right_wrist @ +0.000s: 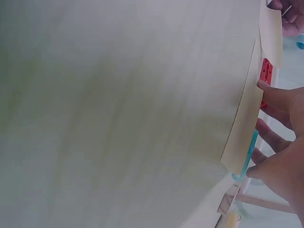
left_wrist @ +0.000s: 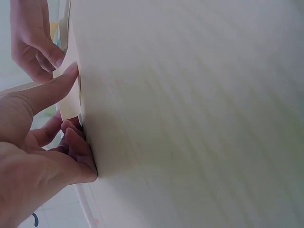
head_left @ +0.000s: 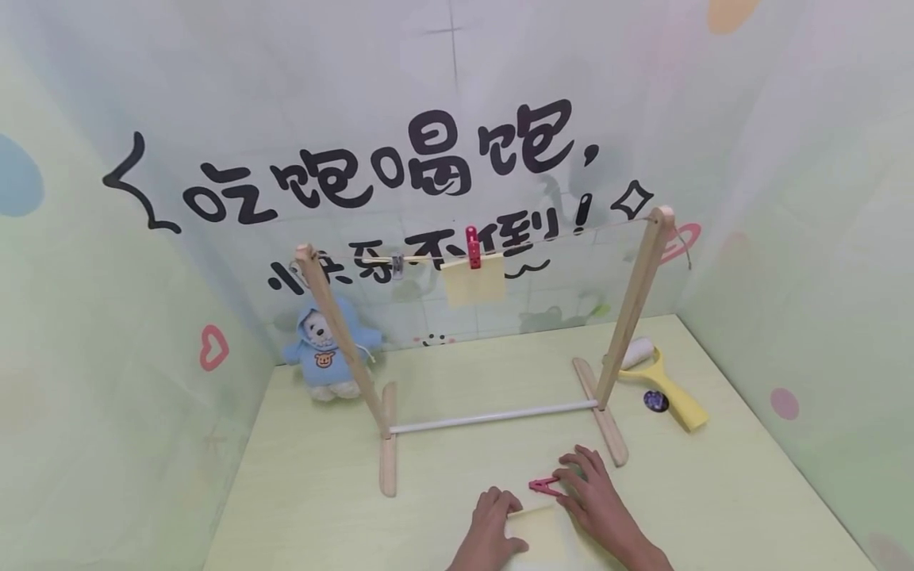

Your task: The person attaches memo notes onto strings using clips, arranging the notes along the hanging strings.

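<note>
In the head view, my left hand (head_left: 493, 527) grips a pale yellow paper note (head_left: 539, 533) at its left side, thumb at the near edge, fingers at the far edge. The left wrist view shows the thumb (left_wrist: 57, 90) along the note's face. My right hand (head_left: 600, 503) pinches the handle end of a red clothespin (head_left: 544, 486), which lies just beyond the note with its nose to the left. In the right wrist view, more pale paper (right_wrist: 244, 118) stands in front of the right fingers, beside a turquoise curved strip (right_wrist: 250, 154).
A wooden stand (head_left: 635, 309) with a white crossbar (head_left: 493, 415) holds a string. On the string hang a yellow note (head_left: 474, 287) under a red clothespin (head_left: 473, 247) and a grey clip (head_left: 397, 266). A plush bear (head_left: 324, 361), yellow-handled roller (head_left: 674, 396) and dark disc (head_left: 655, 401) lie around.
</note>
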Demonstrator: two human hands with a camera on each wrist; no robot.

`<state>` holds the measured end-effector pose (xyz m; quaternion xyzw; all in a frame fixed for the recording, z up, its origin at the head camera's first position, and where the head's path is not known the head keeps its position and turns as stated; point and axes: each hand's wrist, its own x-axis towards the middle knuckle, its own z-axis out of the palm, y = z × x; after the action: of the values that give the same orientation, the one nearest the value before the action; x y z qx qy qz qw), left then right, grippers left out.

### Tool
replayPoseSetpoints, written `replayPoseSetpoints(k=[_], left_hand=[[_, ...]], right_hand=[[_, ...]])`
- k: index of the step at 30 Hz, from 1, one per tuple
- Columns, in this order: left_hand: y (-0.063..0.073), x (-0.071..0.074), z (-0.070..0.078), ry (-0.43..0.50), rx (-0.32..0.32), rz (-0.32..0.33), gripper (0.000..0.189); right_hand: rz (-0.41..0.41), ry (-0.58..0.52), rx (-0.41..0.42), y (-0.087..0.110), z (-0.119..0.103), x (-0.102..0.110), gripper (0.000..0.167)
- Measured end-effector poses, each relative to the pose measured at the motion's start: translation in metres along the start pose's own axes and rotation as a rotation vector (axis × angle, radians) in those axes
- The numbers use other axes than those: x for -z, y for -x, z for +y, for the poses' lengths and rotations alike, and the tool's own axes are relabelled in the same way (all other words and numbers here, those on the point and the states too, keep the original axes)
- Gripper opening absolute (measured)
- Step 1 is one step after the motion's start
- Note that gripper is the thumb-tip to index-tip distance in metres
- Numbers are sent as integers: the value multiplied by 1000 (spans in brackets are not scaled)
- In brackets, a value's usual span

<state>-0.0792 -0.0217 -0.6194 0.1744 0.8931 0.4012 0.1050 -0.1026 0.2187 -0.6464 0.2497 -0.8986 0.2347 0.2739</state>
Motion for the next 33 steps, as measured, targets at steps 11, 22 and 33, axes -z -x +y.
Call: replayPoseSetpoints(k=[11,22,33], left_hand=[[0,0,-1,-20,21,-17,33],[-2,-2,-8,113,-34,3,25],[1,-5,-10,277,-67,66,9]], right_hand=[[7,-69,-41,0,-4,1,46],[62,-108,-82,0,-8,1,50],[79,-176,-156,-9,-15,7,48]])
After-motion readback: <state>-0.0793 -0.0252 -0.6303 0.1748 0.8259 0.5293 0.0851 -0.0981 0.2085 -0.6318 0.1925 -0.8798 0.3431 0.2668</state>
